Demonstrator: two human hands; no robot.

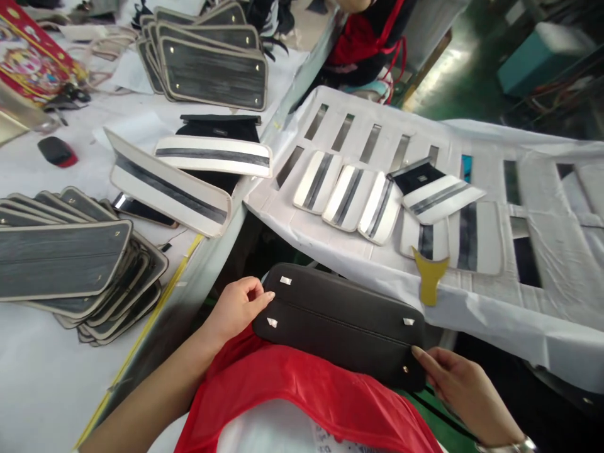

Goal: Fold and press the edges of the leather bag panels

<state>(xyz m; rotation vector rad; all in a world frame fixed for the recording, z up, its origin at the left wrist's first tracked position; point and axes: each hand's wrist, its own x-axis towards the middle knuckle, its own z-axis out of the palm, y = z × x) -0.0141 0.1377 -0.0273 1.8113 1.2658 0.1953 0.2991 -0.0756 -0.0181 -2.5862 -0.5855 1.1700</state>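
A black bag (pixel 337 318) lies across my lap with its flat base facing up. A seam runs along the middle of the base, and there is a small metal stud near each corner; scraps of pale film seem to cover three of them. My left hand (pixel 243 305) pinches the left end, thumb on top. At the right end, the thumb of my right hand (pixel 448 374) presses on the edge while its fingers curl beneath. The underside of the bag is hidden.
Stacked dark panels with pale rims (pixel 61 261) lie on the left table (pixel 38 384). White panels with a dark stripe (pixel 170 189) rest there and on the slotted, cloth-covered rack (pixel 325 233). A yellow forked piece (pixel 430 277) sits at the rack's edge. Another person (pixel 363 44) is beyond.
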